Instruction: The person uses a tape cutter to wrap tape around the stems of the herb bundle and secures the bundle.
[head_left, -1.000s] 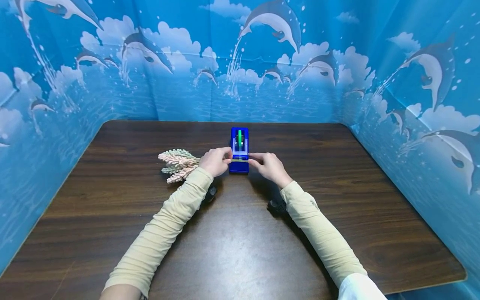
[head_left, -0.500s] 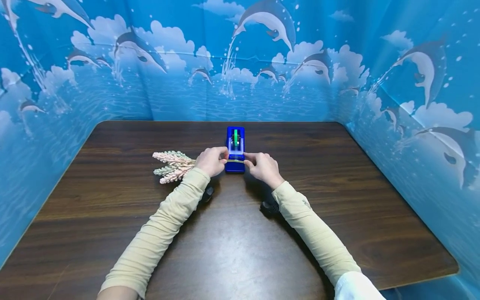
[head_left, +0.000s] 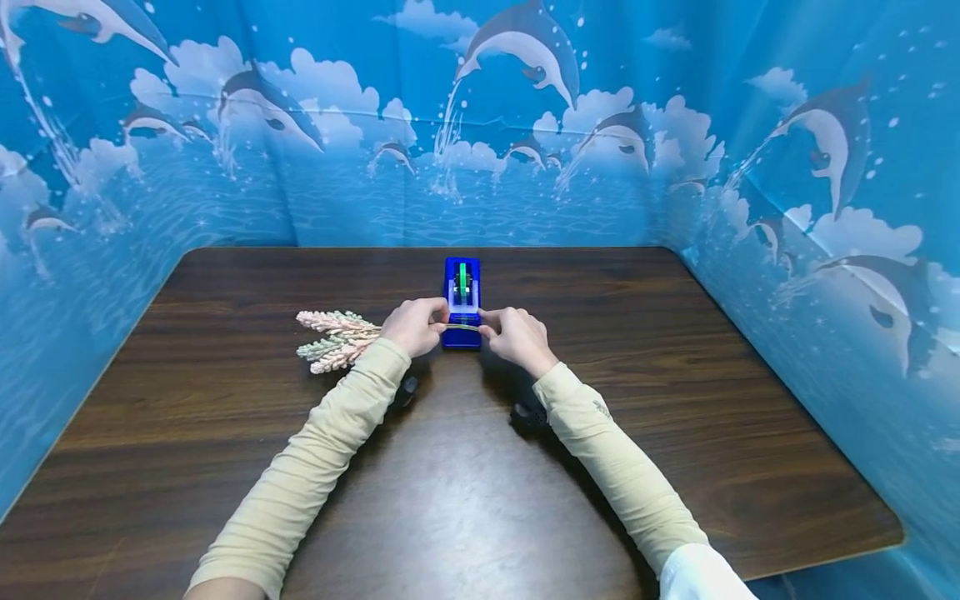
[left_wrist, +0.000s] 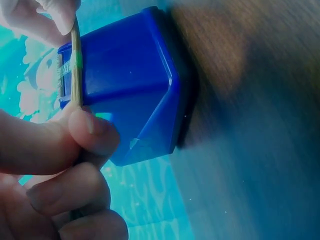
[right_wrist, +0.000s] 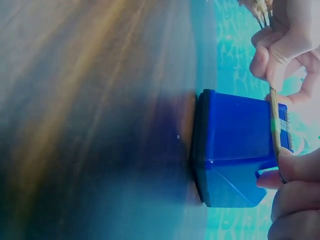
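A bunch of artificial flowers (head_left: 337, 342) with pink and pale-green heads lies sideways to the left of my left hand (head_left: 412, 327). That hand pinches its thin stems (head_left: 463, 327) between thumb and finger. My right hand (head_left: 517, 337) pinches the stems' other end. Between the hands, the stems cross in front of the blue tape dispenser (head_left: 450, 287), close to its serrated edge (right_wrist: 289, 129). A strip of clear tape (right_wrist: 283, 125) reaches from that edge to the stems, where a green patch (left_wrist: 77, 60) shows. Inside the dispenser sits a green roll (head_left: 462, 279).
The dispenser stands on a dark wood table (head_left: 637, 417), near its far side. A blue dolphin-print curtain (head_left: 337, 192) surrounds the table's back and sides. Black wrist devices (head_left: 528, 417) hang below both forearms.
The head view has shifted, so everything sits further left in it. Both hands keep their pinch on the stems, which have come slightly nearer to me relative to the dispenser.
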